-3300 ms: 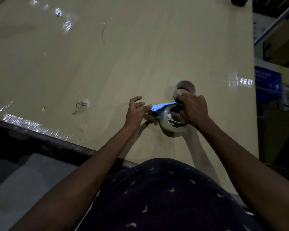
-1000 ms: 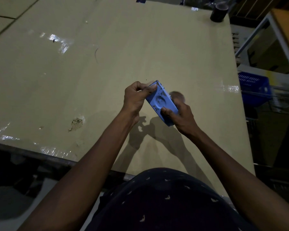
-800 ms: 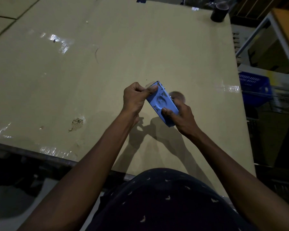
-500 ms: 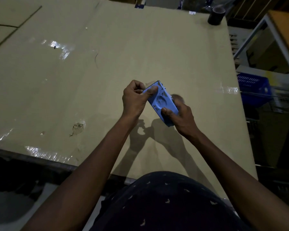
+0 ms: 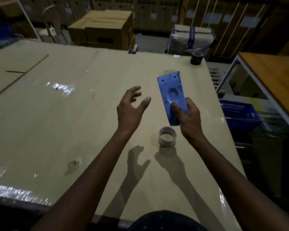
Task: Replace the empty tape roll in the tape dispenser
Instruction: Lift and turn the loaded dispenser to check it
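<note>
My right hand [image 5: 188, 116] grips the blue tape dispenser [image 5: 172, 94] by its lower end, held up above the table with its toothed cutting edge pointing away from me. A strip of tape pokes out past the teeth. My left hand [image 5: 132, 107] hovers to the left of the dispenser, fingers spread, holding nothing. An empty cardboard tape core [image 5: 167, 136] stands on the cardboard-covered table [image 5: 57, 124], just below the dispenser and between my wrists.
A dark tape roll [image 5: 196, 57] sits at the table's far right corner. Right of the table are a blue crate [image 5: 237, 112] and a wooden-topped frame table [image 5: 274, 77]. Cardboard boxes [image 5: 105, 29] stand beyond the far edge.
My left hand let go of the dispenser's toothed end and drew off to the left, open. My right hand lifted the dispenser up and away. My head tilted up, showing the room.
</note>
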### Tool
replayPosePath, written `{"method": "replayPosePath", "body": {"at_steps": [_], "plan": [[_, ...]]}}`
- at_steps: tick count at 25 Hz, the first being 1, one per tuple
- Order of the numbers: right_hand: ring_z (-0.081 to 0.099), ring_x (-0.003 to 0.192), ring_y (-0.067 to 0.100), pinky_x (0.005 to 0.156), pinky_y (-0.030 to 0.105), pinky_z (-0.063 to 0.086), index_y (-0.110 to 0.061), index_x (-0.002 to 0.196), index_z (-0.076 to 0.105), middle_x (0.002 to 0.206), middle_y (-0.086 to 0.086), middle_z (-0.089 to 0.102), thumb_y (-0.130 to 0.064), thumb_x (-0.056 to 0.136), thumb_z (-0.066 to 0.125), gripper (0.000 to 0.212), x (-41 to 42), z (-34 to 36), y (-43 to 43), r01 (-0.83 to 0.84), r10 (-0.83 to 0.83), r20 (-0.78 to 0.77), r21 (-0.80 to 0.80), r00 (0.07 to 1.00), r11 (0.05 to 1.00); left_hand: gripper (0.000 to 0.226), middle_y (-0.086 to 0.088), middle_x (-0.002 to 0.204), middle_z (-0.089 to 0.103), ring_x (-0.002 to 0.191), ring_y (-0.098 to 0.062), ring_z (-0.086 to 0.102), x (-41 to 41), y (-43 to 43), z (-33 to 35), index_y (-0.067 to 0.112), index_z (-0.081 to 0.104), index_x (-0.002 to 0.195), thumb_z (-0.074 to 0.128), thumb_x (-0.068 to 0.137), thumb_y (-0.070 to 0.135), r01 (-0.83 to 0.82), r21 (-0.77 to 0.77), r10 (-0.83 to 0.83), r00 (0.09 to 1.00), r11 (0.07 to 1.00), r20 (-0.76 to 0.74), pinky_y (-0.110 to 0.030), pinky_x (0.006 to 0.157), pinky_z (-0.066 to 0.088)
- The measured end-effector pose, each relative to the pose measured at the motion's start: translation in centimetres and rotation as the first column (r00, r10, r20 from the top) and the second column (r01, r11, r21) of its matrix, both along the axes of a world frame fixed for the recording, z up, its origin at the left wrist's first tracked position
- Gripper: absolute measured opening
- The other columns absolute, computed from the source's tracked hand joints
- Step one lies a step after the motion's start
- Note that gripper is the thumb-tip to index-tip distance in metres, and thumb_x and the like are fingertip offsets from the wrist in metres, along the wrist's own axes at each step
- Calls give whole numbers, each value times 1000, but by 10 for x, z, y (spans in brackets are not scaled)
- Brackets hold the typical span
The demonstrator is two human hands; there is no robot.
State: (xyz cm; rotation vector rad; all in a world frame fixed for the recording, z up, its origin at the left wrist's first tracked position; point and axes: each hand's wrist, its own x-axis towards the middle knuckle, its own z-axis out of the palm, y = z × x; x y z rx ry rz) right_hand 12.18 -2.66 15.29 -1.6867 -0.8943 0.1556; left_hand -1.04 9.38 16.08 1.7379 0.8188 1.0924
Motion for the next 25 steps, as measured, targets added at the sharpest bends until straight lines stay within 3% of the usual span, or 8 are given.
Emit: {"method": "replayPosePath", "body": {"at_steps": [2, 4, 6, 9, 14, 18, 21, 25], "plan": [[55, 66, 20, 56, 34, 45, -8, 90, 53, 75, 0, 58, -54, 82, 55, 46, 16, 35, 12, 48, -54, 183, 37, 982, 998, 60, -9, 133, 55, 121, -24, 49, 15, 16, 43, 22, 40, 139, 61, 85, 40, -59, 341, 112, 984, 938, -138, -39, 98, 40], [57, 72, 24, 56, 43, 50, -9, 99, 53, 86, 7, 61, -55, 84, 53, 48, 35, 70, 25, 89, -106, 336, 65, 936, 994, 71, -11, 149, 37, 137, -29, 32, 31, 31, 88, 21, 24, 147, 53, 86, 44, -81, 578, 237, 951, 812, -199, -48, 104, 32], [59, 80, 27, 57, 49, 52, -12, 105, 51, 98, 10, 62, -59, 84, 49, 52, 55, 100, 35, 130, -147, 438, 69, 887, 989, 76, -11, 155, 27, 142, -32, 23, 44, 46, 125, 21, 17, 149, 52, 87, 45, -66, 670, 265, 943, 740, -200, -55, 108, 27], [61, 85, 27, 60, 50, 55, -16, 111, 50, 102, 9, 62, -58, 84, 50, 51, 66, 116, 36, 144, -155, 477, 60, 865, 988, 77, -12, 156, 24, 143, -32, 21, 52, 55, 145, 21, 15, 150, 53, 87, 43, -53, 688, 255, 947, 724, -195, -59, 109, 27], [62, 81, 26, 63, 45, 55, -20, 96, 53, 87, -3, 58, -41, 89, 56, 23, 42, 97, 28, -11, -2, 124, 105, 992, 994, 72, -14, 151, 35, 138, -30, 32, 51, 43, 128, 19, 22, 148, 51, 87, 42, -25, 640, 196, 961, 768, -197, -53, 105, 35], [62, 79, 8, 68, 29, 52, -29, 92, 55, 91, -7, 62, -39, 90, 53, 10, 23, 101, 21, -140, 166, -125, 196, 978, 971, 48, -13, 136, 55, 124, -24, 51, 55, 29, 122, 12, 49, 134, 57, 91, 32, 80, 462, -30, 993, 883, -115, -38, 96, 47], [65, 82, 11, 71, 36, 57, -29, 100, 57, 98, -2, 65, -45, 88, 51, 21, 14, 109, 13, -249, 336, -342, 274, 877, 929, 40, -7, 131, 61, 116, -17, 57, 57, 22, 128, 17, 56, 128, 58, 92, 31, 140, 334, -139, 990, 932, -26, -22, 83, 46], [57, 79, 20, 70, 37, 50, -22, 106, 57, 96, 5, 57, -42, 82, 50, 31, 9, 110, 7, -236, 429, -644, 368, 634, 900, 35, -5, 122, 66, 111, -15, 61, 58, 10, 137, 20, 62, 119, 59, 89, 37, 246, 224, -273, 957, 943, 97, -34, 88, 52]]}}
